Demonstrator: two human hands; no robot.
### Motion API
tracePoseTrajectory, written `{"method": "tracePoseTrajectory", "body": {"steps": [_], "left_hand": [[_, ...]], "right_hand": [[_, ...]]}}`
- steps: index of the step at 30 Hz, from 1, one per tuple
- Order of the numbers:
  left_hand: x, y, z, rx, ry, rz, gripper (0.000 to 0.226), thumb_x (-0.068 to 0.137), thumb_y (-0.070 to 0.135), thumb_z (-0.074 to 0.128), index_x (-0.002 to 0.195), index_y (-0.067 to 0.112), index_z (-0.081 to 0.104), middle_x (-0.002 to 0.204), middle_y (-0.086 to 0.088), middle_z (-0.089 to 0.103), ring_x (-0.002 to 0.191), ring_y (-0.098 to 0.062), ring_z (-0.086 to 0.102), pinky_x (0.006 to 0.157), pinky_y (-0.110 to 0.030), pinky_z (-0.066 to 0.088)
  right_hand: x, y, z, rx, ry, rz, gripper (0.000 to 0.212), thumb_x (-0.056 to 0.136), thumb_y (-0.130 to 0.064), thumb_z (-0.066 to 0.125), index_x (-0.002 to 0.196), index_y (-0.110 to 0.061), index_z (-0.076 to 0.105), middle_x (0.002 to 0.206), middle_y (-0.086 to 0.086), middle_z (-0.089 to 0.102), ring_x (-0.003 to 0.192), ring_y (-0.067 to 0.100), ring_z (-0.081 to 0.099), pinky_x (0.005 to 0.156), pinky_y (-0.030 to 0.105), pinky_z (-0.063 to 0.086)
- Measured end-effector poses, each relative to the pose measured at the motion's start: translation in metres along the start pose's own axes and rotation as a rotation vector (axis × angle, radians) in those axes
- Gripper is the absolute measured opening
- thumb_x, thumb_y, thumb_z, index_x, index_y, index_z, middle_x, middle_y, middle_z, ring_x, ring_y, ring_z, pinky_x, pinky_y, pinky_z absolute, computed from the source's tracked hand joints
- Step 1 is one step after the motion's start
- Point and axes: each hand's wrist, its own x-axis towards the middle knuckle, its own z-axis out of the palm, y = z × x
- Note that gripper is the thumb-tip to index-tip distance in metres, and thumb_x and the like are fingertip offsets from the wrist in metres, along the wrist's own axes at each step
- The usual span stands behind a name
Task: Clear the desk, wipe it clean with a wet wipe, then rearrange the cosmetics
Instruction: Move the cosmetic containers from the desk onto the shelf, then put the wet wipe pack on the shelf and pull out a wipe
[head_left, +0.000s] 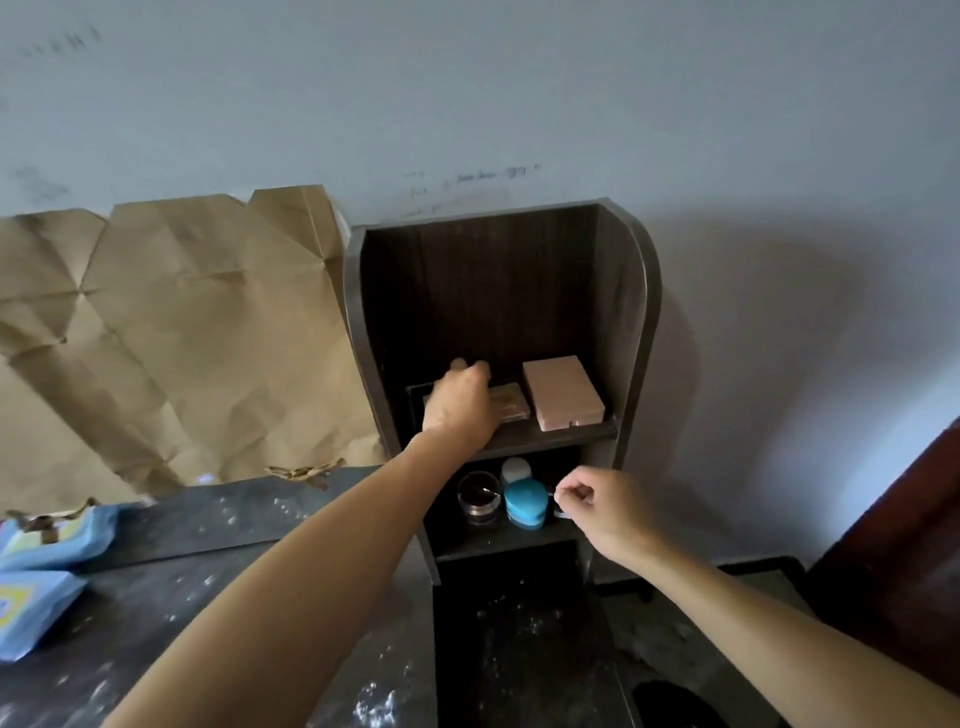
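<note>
I'm gripping the palette, lying crosswise on the shelf, with my left hand; my right hand is curling, grip unclear.

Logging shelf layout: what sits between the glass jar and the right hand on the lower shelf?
Head view: a blue round container stands between the glass jar and the right hand, a white-capped item just behind it.

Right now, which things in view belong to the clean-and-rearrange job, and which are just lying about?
Job: left hand holding the brown palette, pink case, clear jar, blue case, white-capped pot, shelf unit, blue wipe packs, dusty desk.
Lying about: creased brown paper on the wall, dark wooden furniture at far right.
</note>
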Motion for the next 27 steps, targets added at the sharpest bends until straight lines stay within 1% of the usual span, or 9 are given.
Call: {"method": "tracePoseTrajectory", "body": {"steps": [3, 6, 8, 12, 15, 17, 19, 22, 27], "left_hand": [[-0.034, -0.015, -0.008, -0.07, 0.116, 0.08, 0.019, 0.088, 0.022, 0.055, 0.105, 0.014, 0.062, 0.103, -0.008, 0.06, 0.088, -0.03, 0.061, 0.07, -0.04, 0.051], [-0.079, -0.052, -0.007, -0.106, 0.117, 0.083, 0.016, 0.087, 0.024, 0.054, 0.098, 0.015, 0.062, 0.097, -0.004, 0.064, 0.083, -0.028, 0.062, 0.067, -0.039, 0.052], [-0.11, -0.09, -0.005, -0.089, 0.074, 0.0, 0.016, 0.088, 0.024, 0.053, 0.098, 0.016, 0.062, 0.096, -0.001, 0.065, 0.085, -0.027, 0.062, 0.067, -0.036, 0.05], [-0.177, -0.182, -0.003, -0.014, -0.036, -0.209, 0.023, 0.088, 0.027, 0.052, 0.108, 0.017, 0.06, 0.107, 0.001, 0.065, 0.094, -0.026, 0.061, 0.075, -0.035, 0.05], [-0.232, -0.252, -0.011, 0.051, -0.11, -0.385, 0.019, 0.087, 0.028, 0.051, 0.102, 0.019, 0.059, 0.106, 0.001, 0.063, 0.097, -0.029, 0.061, 0.072, -0.034, 0.045], [-0.27, -0.297, -0.02, 0.064, -0.153, -0.486, 0.019, 0.085, 0.028, 0.05, 0.1, 0.019, 0.057, 0.106, -0.001, 0.063, 0.098, -0.03, 0.06, 0.074, -0.035, 0.046], [-0.308, -0.341, -0.033, 0.079, -0.187, -0.567, 0.022, 0.085, 0.028, 0.049, 0.103, 0.02, 0.058, 0.109, 0.0, 0.062, 0.1, -0.028, 0.06, 0.078, -0.035, 0.048], [-0.355, -0.404, -0.053, 0.08, -0.194, -0.663, 0.024, 0.086, 0.028, 0.047, 0.106, 0.021, 0.058, 0.11, 0.002, 0.061, 0.101, -0.024, 0.059, 0.079, -0.034, 0.047], [-0.408, -0.495, -0.088, 0.079, -0.167, -0.758, 0.022, 0.083, 0.024, 0.048, 0.102, 0.02, 0.059, 0.105, 0.004, 0.061, 0.096, -0.022, 0.059, 0.074, -0.033, 0.048]], "right_hand": [[-0.004, -0.005, 0.03, -0.032, -0.048, 0.0, 0.007, 0.08, -0.031, 0.061, 0.074, -0.032, 0.065, 0.072, -0.011, 0.068, 0.069, 0.01, 0.063, 0.064, 0.034, 0.053], [-0.015, -0.017, 0.067, -0.117, -0.133, -0.036, 0.008, 0.08, -0.032, 0.058, 0.079, -0.029, 0.065, 0.077, -0.006, 0.069, 0.075, 0.017, 0.064, 0.066, 0.034, 0.052], [-0.024, -0.03, 0.093, -0.147, -0.215, -0.096, 0.009, 0.081, -0.032, 0.058, 0.081, -0.028, 0.066, 0.078, -0.007, 0.069, 0.077, 0.015, 0.064, 0.067, 0.032, 0.051], [-0.041, -0.07, 0.147, -0.183, -0.359, -0.2, 0.012, 0.082, -0.035, 0.057, 0.082, -0.028, 0.067, 0.08, -0.01, 0.07, 0.079, 0.012, 0.064, 0.068, 0.029, 0.051], [-0.053, -0.11, 0.191, -0.215, -0.456, -0.306, 0.013, 0.084, -0.035, 0.057, 0.084, -0.027, 0.067, 0.081, -0.009, 0.068, 0.079, 0.012, 0.064, 0.067, 0.029, 0.051], [-0.061, -0.142, 0.222, -0.253, -0.473, -0.373, 0.013, 0.084, -0.036, 0.058, 0.088, -0.028, 0.067, 0.084, -0.009, 0.069, 0.084, 0.013, 0.064, 0.068, 0.028, 0.05], [-0.072, -0.177, 0.256, -0.286, -0.478, -0.422, 0.014, 0.084, -0.037, 0.058, 0.091, -0.029, 0.067, 0.089, -0.01, 0.07, 0.09, 0.015, 0.064, 0.071, 0.028, 0.047], [-0.09, -0.231, 0.309, -0.299, -0.529, -0.447, 0.015, 0.083, -0.037, 0.057, 0.093, -0.03, 0.067, 0.091, -0.01, 0.07, 0.092, 0.016, 0.063, 0.072, 0.027, 0.046], [-0.109, -0.315, 0.392, -0.307, -0.628, -0.44, 0.016, 0.083, -0.037, 0.055, 0.094, -0.029, 0.064, 0.089, -0.012, 0.067, 0.087, 0.016, 0.062, 0.065, 0.025, 0.041]]}}
